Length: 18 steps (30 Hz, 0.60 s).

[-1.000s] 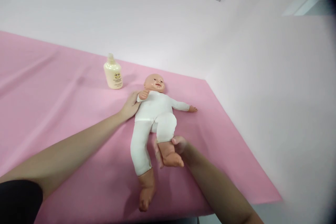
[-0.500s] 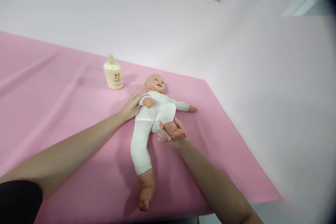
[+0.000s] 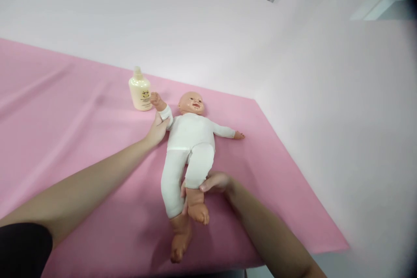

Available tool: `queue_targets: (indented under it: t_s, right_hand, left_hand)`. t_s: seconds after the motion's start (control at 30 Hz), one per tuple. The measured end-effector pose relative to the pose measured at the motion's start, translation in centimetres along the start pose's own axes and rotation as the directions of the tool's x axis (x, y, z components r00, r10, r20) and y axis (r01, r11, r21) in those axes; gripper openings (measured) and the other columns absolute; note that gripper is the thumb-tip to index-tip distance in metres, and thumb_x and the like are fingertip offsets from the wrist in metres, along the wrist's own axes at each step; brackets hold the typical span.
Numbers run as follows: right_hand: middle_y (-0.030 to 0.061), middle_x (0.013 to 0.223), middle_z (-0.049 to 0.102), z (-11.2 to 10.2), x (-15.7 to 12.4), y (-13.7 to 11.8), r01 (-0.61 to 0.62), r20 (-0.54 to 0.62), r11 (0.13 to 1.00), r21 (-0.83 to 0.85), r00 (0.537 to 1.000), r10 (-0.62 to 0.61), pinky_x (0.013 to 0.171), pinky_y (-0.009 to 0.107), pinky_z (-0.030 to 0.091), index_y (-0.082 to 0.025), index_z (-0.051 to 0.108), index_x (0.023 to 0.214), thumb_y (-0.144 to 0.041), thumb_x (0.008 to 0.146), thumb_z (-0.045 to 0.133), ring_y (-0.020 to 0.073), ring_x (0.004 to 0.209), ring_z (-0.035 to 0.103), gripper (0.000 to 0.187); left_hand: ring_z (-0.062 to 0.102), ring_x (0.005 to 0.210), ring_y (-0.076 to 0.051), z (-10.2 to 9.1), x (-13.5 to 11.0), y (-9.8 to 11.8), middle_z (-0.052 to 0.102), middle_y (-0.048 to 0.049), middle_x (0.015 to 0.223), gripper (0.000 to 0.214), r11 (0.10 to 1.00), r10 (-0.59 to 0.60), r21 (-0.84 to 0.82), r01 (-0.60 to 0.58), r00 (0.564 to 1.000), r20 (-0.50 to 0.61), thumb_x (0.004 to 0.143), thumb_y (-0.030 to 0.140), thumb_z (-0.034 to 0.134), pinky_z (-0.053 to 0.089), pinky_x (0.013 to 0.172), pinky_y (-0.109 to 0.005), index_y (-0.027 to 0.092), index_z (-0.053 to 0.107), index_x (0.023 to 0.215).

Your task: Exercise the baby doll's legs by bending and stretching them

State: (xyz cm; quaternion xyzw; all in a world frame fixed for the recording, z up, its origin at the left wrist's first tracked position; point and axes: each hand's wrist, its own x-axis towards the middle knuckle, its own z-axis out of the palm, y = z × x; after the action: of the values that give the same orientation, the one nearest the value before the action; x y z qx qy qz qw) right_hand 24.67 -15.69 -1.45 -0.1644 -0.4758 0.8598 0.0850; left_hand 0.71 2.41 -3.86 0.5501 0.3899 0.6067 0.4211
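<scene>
A baby doll [image 3: 191,132] in a white bodysuit lies on its back, its head away from me and its feet near the front edge. My left hand [image 3: 158,130] is closed around the doll's arm on the left side, which points up and outward. My right hand [image 3: 213,184] grips the lower leg on the right side, thumb on top near the trouser cuff and fingers underneath, partly hidden. That leg is slightly bent, its foot just above the other one. The doll's other arm lies stretched out to the right.
A cream pump bottle [image 3: 140,95] stands upright behind the doll's raised hand. Pink cloth [image 3: 81,139] with soft folds covers the table, whose edge drops off at the right and front. A white wall [image 3: 146,17] rises behind.
My left hand has swung the doll's arm from across its chest outward to the left. My right hand has drawn the bent leg down toward me, straightening it.
</scene>
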Motion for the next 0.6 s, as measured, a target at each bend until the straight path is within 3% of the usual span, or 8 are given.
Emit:
queue_targets:
  t_s: [0.2,0.4,0.5,0.6]
  right_hand:
    - [0.0256,0.115,0.079,0.3,0.3,-0.4,0.043,0.052,0.999,-0.016,0.998,-0.042,0.098,0.045,0.059,-0.013,0.062,0.107,-0.067,0.065,0.087,0.0378,0.122,0.074,0.072]
    - [0.0238,0.112,0.079,-0.1,0.9,0.1,0.107,0.126,0.994,0.015,0.986,-0.108,0.1,0.046,0.056,-0.018,0.059,0.104,-0.073,0.06,0.083,0.0383,0.123,0.073,0.074]
    - [0.0209,0.101,0.08,-0.9,0.9,0.7,0.112,0.128,0.994,0.016,0.985,-0.113,0.092,0.043,0.057,-0.02,0.057,0.102,-0.079,0.057,0.079,0.0352,0.111,0.075,0.078]
    - [0.0135,0.077,0.077,-1.6,0.5,1.2,0.152,0.084,0.986,0.063,0.984,-0.157,0.073,0.036,0.054,-0.02,0.056,0.1,-0.086,0.056,0.073,0.0283,0.081,0.075,0.081]
  left_hand:
    - [0.063,0.135,-0.033,0.2,-0.1,0.1,0.07,-0.013,0.134,0.05,1.0,0.01,0.004,-0.01,1.0,0.013,0.09,0.047,0.069,0.044,0.125,-0.055,0.023,0.057,0.132]
    - [0.064,0.131,-0.033,0.2,-0.3,0.6,0.072,-0.0122,0.131,0.049,0.998,0.041,0.046,-0.043,0.998,0.044,0.089,0.047,0.07,0.046,0.123,-0.054,0.022,0.058,0.13]
    - [0.063,0.132,-0.033,0.2,-0.6,1.5,0.071,-0.0128,0.133,0.05,0.987,0.084,0.128,-0.099,0.99,0.112,0.09,0.047,0.069,0.046,0.122,-0.053,0.02,0.06,0.131]
    - [0.066,0.128,-0.033,0.2,-0.9,2.6,0.072,-0.0127,0.133,0.048,0.956,0.143,0.222,-0.194,0.963,0.226,0.093,0.048,0.066,0.05,0.118,-0.053,0.02,0.064,0.131]
